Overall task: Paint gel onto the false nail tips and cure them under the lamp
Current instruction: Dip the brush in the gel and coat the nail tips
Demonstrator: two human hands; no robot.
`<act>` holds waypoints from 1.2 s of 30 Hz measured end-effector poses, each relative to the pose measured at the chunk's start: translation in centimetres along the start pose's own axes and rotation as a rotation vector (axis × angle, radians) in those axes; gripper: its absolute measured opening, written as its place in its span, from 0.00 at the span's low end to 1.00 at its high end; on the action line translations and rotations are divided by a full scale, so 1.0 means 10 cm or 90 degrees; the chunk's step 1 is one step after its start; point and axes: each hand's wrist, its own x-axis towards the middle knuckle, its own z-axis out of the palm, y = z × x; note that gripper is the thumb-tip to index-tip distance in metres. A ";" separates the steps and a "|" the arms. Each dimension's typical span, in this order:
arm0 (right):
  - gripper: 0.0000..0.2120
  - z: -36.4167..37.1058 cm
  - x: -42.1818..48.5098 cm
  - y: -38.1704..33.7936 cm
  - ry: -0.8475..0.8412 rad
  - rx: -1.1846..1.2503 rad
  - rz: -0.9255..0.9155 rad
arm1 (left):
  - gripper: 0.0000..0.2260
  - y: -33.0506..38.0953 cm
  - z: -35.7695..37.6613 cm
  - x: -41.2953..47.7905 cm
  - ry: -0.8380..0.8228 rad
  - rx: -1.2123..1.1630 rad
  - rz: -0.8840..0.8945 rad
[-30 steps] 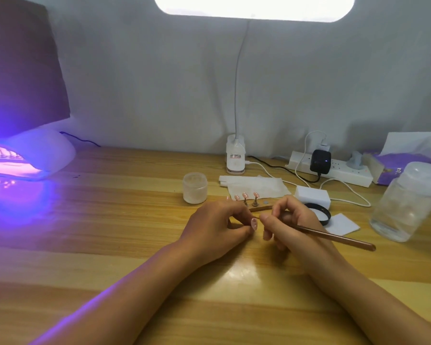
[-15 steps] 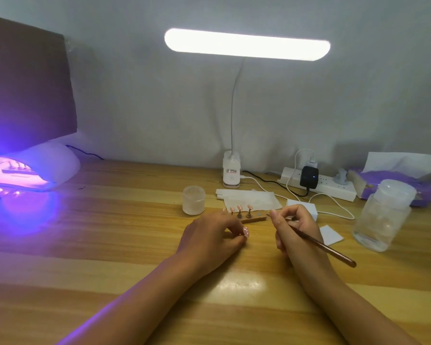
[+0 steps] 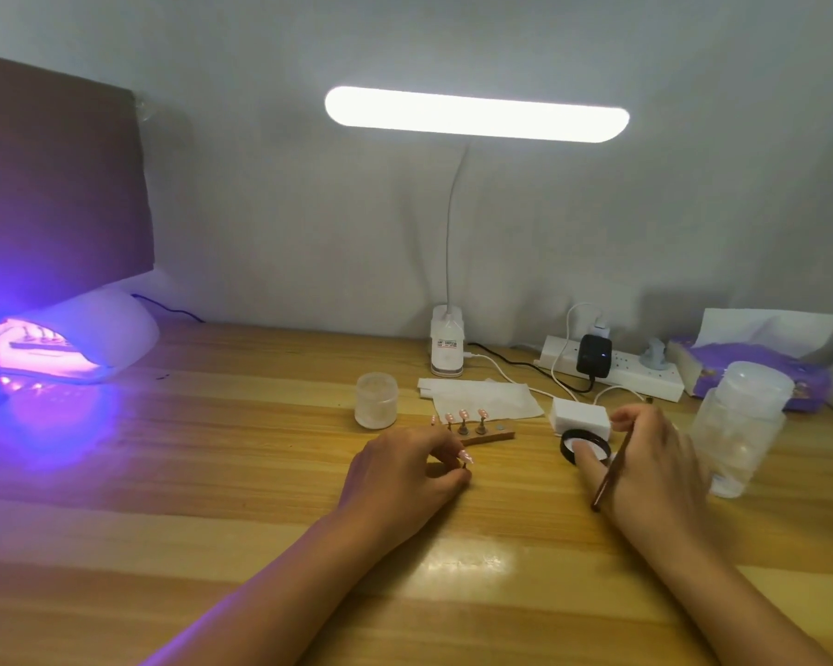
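Since half a second ago the right hand (image 3: 655, 466) has swung away from the nail stand toward the black-rimmed gel pot (image 3: 586, 447), and the brush (image 3: 611, 471) now stands steeply, its handle end low near the palm and its tip up by the fingers. The left hand (image 3: 405, 478) has barely shifted.

The left hand pinches one false nail tip (image 3: 466, 457) on its small peg between thumb and fingers, just above the table (image 3: 212, 473). Just behind it sits the wooden nail stand (image 3: 484, 437), carrying further pink tips upright on pegs. The right hand grips the brush, with one finger laid on the rim of the gel pot. A white block (image 3: 580, 416) touches the pot's far side.

Farther out: a frosted jar (image 3: 376, 400), white wipes (image 3: 482, 398), the desk lamp (image 3: 474, 113) lit overhead, and a clear bottle (image 3: 741, 425) to the right. The curing lamp (image 3: 68, 338) glows violet at far left, well apart, with a strip of tips inside.
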 end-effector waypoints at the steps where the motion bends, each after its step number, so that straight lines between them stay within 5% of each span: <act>1: 0.20 0.01 -0.03 -0.04 0.002 0.020 -0.051 | 0.04 0.00 0.00 0.01 -0.002 0.000 0.000; 7: 0.19 0.19 -0.33 -0.43 -0.207 0.234 -0.213 | 0.04 0.08 0.02 -0.01 -0.004 0.041 0.087; 22: 0.16 0.25 -0.35 -0.43 -0.145 0.234 -0.271 | 0.03 0.10 0.07 -0.01 0.005 0.096 0.126; 27: 0.12 0.22 -0.28 -0.40 -0.119 0.266 -0.218 | 0.13 0.08 0.03 0.03 0.138 0.151 -0.016; 36: 0.14 0.28 0.16 -0.48 -0.096 0.321 -0.102 | 0.12 -0.04 0.02 0.12 0.058 0.093 -0.140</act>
